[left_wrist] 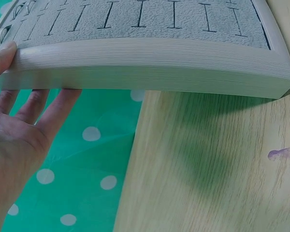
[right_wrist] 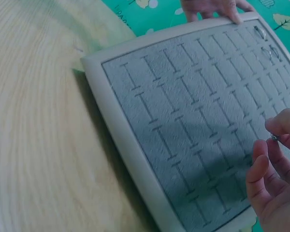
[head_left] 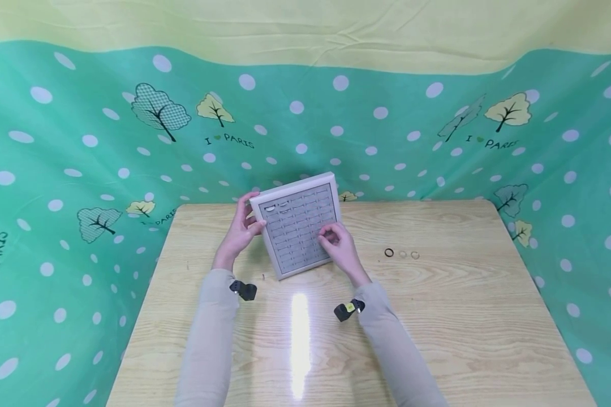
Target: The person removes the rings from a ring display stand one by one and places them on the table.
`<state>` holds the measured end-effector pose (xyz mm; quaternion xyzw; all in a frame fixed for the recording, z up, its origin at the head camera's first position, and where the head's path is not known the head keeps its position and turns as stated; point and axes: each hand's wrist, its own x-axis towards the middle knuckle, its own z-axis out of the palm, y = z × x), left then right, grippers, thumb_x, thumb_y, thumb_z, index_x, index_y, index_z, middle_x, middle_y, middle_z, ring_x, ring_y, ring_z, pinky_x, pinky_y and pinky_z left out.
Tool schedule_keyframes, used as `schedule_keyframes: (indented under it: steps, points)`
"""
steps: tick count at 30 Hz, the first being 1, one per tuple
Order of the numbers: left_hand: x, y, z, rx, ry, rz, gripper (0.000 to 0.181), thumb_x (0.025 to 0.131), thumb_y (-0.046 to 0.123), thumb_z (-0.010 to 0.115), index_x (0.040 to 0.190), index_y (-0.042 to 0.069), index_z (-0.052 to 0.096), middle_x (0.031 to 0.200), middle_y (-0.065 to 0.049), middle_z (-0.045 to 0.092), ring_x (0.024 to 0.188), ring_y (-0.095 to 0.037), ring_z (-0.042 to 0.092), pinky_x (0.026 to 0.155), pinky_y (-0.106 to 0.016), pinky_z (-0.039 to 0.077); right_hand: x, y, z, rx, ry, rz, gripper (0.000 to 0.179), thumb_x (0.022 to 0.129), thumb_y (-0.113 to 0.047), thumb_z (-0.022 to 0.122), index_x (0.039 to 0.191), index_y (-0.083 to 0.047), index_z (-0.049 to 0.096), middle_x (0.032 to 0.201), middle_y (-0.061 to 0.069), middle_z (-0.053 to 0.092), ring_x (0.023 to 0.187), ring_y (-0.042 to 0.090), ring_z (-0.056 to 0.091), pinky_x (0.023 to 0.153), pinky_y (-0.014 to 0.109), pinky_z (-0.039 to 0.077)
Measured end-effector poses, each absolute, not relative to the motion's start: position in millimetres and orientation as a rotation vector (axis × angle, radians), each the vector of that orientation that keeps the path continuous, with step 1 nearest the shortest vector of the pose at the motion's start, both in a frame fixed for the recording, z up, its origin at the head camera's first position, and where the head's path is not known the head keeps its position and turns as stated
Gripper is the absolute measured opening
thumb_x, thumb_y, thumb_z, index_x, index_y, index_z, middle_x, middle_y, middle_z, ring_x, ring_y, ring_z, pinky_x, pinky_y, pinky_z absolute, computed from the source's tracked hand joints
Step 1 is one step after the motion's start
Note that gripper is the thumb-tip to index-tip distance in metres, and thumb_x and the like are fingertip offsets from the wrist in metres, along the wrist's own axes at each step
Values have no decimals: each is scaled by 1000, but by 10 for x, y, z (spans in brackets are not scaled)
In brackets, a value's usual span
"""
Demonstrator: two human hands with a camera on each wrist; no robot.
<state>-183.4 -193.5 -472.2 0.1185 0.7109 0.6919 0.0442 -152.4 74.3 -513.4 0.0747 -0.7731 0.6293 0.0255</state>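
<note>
A ring display tray (head_left: 296, 244), pale-framed with grey slotted padding, stands tilted up on the table. At its upper left side my left hand (head_left: 236, 234) grips the frame, thumb on the front face and fingers behind, as the left wrist view shows. My right hand (head_left: 340, 249) is over the right part of the padding. Between its thumb and fingertip it pinches a small shiny ring (right_wrist: 274, 137), mostly hidden by the fingers. A few silver rings (right_wrist: 260, 33) sit in slots at the tray's upper left corner.
To the right on the wooden table (head_left: 463, 316) lie a dark ring (head_left: 389, 252) and two pale rings (head_left: 403, 255), side by side. A green dotted cloth (head_left: 295, 147) hangs behind the table. A small purple mark (left_wrist: 279, 154) shows on the wood near the tray.
</note>
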Motion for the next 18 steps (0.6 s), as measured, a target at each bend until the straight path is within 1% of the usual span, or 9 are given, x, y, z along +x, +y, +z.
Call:
schedule_keyframes:
  steps: [1, 2, 5, 7, 8, 9, 12, 14, 18]
  points:
    - [-1834, -1935, -4723, 361, 2175, 2112, 73, 88, -17, 49, 148, 16, 23, 138, -24, 41, 114, -45, 51, 77, -42, 57, -1499, 760, -5098, 218, -2399, 1954, 9, 86, 7, 64, 94, 5, 61, 103, 16, 56, 82, 26, 56, 70, 26, 50]
    - [-1834, -1935, -4723, 360, 2177, 2109, 73, 88, -18, 49, 148, 16, 23, 138, -24, 41, 114, -45, 51, 78, -43, 57, -1488, 780, -5113, 205, -2396, 1955, 9, 86, 6, 64, 94, 5, 61, 102, 15, 56, 82, 25, 56, 69, 25, 49]
    - [-1835, -1938, -4725, 362, 2182, 2105, 74, 88, -18, 49, 148, 16, 23, 138, -24, 41, 114, -45, 52, 78, -44, 57, -1466, 854, -5161, 161, -2418, 1951, 8, 86, 5, 64, 94, 4, 61, 104, 15, 56, 82, 26, 57, 70, 27, 50]
    - [-1836, -1938, -4726, 364, 2181, 2106, 73, 88, -17, 49, 148, 16, 23, 137, -24, 42, 113, -45, 52, 78, -43, 57, -1452, 908, -5207, 141, -2406, 1948, 8, 86, 3, 65, 93, 2, 62, 104, 12, 55, 81, 21, 56, 69, 22, 49]
    - [-1836, -1939, -4726, 365, 2179, 2108, 73, 88, -17, 49, 148, 16, 23, 137, -24, 42, 113, -44, 52, 78, -43, 57, -1449, 932, -5232, 134, -2395, 1955, 8, 86, 4, 65, 93, 3, 62, 105, 13, 55, 81, 21, 55, 69, 21, 49]
    - [-1836, -1939, -4726, 366, 2178, 2110, 73, 88, -17, 49, 148, 16, 23, 137, -24, 42, 112, -44, 52, 77, -42, 57, -1429, 954, -5195, 123, -2400, 1964, 9, 86, 5, 64, 94, 6, 61, 107, 17, 55, 82, 25, 56, 70, 22, 50]
    - [-1834, -1939, -4722, 366, 2177, 2110, 73, 88, -18, 48, 148, 15, 23, 137, -24, 42, 112, -44, 52, 77, -42, 57, -1348, 1007, -5064, 87, -2402, 1984, 12, 87, 8, 62, 98, 12, 59, 110, 24, 53, 86, 31, 55, 70, 19, 49]
    - [-1831, -1936, -4720, 364, 2179, 2106, 73, 88, -18, 48, 148, 15, 22, 137, -24, 42, 112, -44, 52, 78, -43, 57, -1302, 1040, -4994, 59, -2412, 1982, 14, 87, 10, 61, 99, 14, 58, 113, 27, 52, 89, 36, 55, 70, 19, 49]
    - [-1830, -1926, -4712, 363, 2184, 2107, 74, 87, -18, 48, 148, 15, 23, 137, -24, 42, 112, -43, 52, 78, -43, 57, -1331, 1162, -5152, -41, -2420, 1998, 14, 88, 6, 62, 101, 11, 59, 117, 23, 52, 90, 32, 55, 72, 20, 49]
